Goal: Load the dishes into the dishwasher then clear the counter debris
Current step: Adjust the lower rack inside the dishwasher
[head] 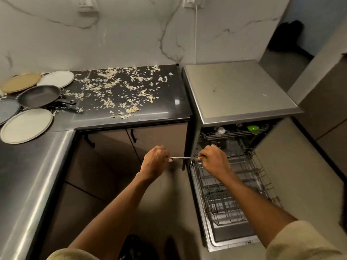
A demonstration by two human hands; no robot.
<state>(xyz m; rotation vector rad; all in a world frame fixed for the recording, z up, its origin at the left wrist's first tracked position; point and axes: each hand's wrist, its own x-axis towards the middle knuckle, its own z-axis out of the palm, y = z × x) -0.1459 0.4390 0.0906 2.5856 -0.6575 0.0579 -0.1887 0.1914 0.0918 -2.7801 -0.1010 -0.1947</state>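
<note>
Both hands hold one thin metal utensil (183, 157) level between them, above the left rear corner of the pulled-out lower dishwasher rack (238, 192). My left hand (155, 160) pinches one end; my right hand (214, 159) grips the other. The dishwasher (238, 91) stands open, its door (231, 239) folded down. On the counter at the left lie a tan plate (21, 82), a white plate (56, 79), a cream plate (26, 125), a grey plate (7, 110) and a dark frying pan (40, 96). Pale food scraps (120, 89) litter the black counter.
The upper rack (232, 133) holds a green item (253, 128) and a few small pieces. Cabinet doors (131, 145) sit below the counter. A steel counter (28, 175) runs along the left. A white cord (195, 34) hangs down the marble wall.
</note>
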